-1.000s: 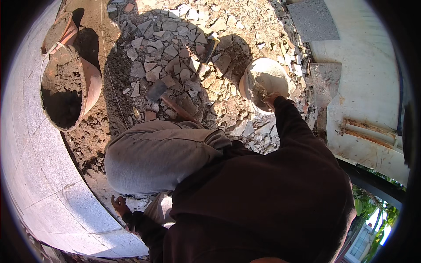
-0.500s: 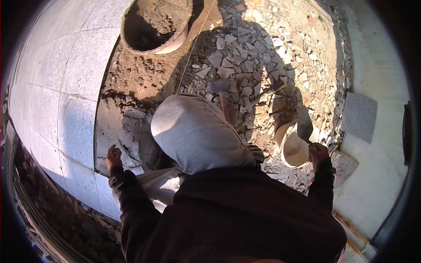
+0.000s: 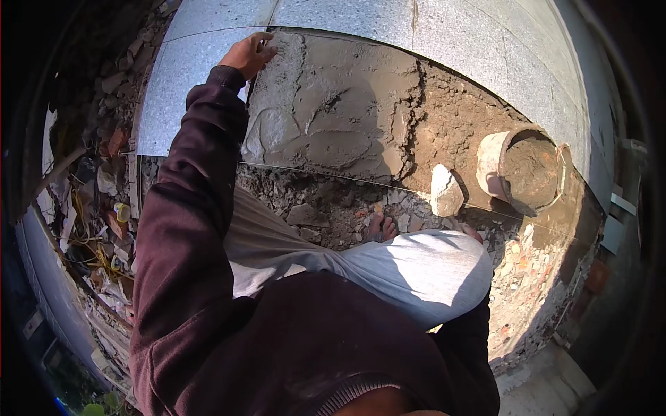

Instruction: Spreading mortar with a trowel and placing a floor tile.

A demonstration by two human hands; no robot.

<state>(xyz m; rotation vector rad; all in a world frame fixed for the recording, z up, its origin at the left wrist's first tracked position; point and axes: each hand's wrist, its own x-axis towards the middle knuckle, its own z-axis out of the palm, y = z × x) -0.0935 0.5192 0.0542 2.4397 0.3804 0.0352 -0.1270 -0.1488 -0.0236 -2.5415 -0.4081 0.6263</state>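
Observation:
My left hand is stretched up at the corner of the laid speckled grey tiles, fingers bent and apart with nothing visible in them; whether it touches the tile cannot be told. Beside it lies spread wet grey mortar, bordered on the right by rough brown soil. A thin string runs along the bed's near edge. To the right stands a pale bucket of grey mix, with a pale lump of stone beside it. My right hand is hidden behind my body and raised knee.
Broken rubble and tangled yellow lines fill the left side. Below the bucket at the right are sunlit broken tile pieces. My bare foot rests on the dark rubble beside the mortar bed.
My view has swung round toward the mortar bed and tiles. My left hand has reached forward to the tile corner. My right hand and the trowel it held have left sight.

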